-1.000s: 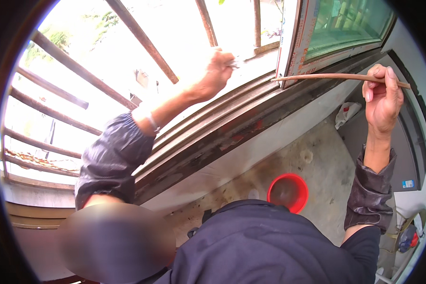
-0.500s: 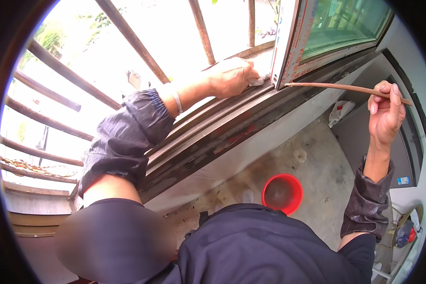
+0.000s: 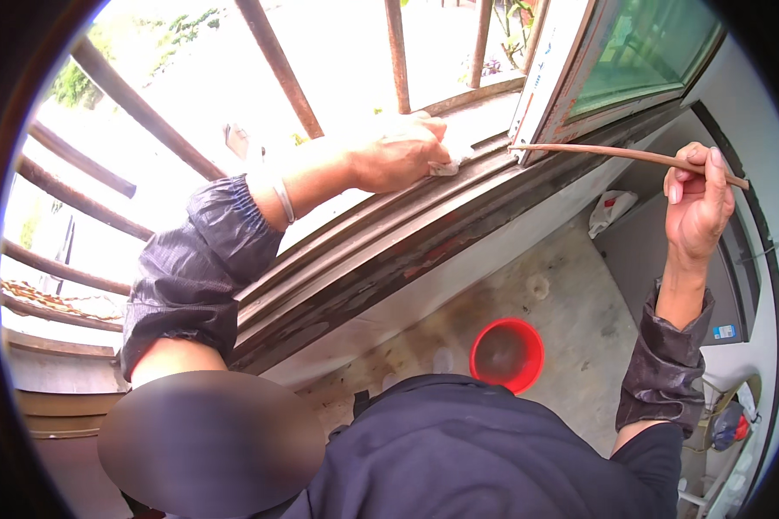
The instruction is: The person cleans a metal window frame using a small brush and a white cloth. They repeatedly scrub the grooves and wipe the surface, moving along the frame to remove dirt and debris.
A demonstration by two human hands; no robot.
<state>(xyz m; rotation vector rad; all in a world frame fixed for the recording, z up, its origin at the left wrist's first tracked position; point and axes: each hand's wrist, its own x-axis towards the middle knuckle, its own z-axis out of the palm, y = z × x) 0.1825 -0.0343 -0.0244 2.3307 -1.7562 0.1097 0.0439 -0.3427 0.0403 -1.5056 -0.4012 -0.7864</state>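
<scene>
- One red bucket [image 3: 536, 365] stands on the floor [image 3: 571, 285]; open air lies above it, between the arms.
- Right grip [image 3: 699, 206] pinches a thin brown stick [image 3: 614, 152] near its thicker end: likely light, stiff, snappable (some bow may be lens); that end suits holding.
- Left grip [image 3: 402, 156] pinches a pale wad [image 3: 446, 168], probably soft, over the hard-edged window track [image 3: 363, 240].
- Stick's tip reaches the window frame [image 3: 547, 73], contact unclear.
- Bars [image 3: 279, 60] limit outward room.

Dark, creased sleeve covers [image 3: 182, 272] with gathered cuffs [image 3: 258, 206]; a thin pale bangle [image 3: 284, 201]; a dark navy top [image 3: 485, 450].
</scene>
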